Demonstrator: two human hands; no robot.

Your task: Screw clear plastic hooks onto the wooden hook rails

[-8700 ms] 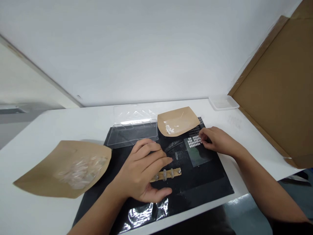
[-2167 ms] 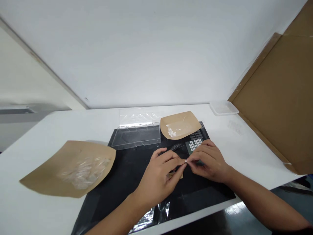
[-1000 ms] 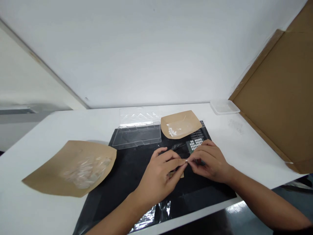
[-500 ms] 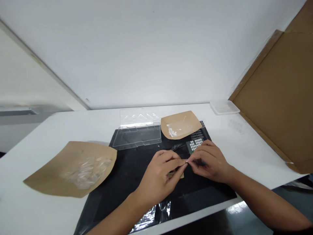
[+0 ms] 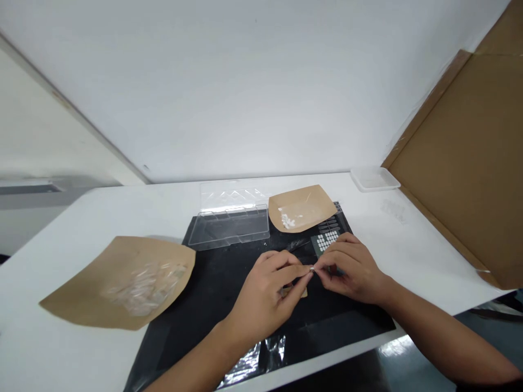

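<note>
My left hand point(image 5: 274, 288) and my right hand point(image 5: 345, 268) meet over the black mat point(image 5: 229, 283), fingertips touching. Between them is a tiny whitish piece point(image 5: 312, 268), pinched by thumb and finger on both sides; its kind is too small to make out. Under my left fingers lies a small tan object point(image 5: 304, 293), mostly hidden. Just behind my right hand sits a dark sheet with rows of white oval stickers point(image 5: 327, 239), partly covered by the fingers.
A brown paper tray point(image 5: 314, 198) holds small white pieces. Another brown tray point(image 5: 90, 277) at left holds clear plastic bits. A clear plastic case point(image 5: 229, 226) lies at the mat's back. A translucent container point(image 5: 375, 179) stands back right, beside a cardboard wall point(image 5: 461, 163).
Both hands stay in nearly the same place. The small piece between the fingertips looks slightly turned.
</note>
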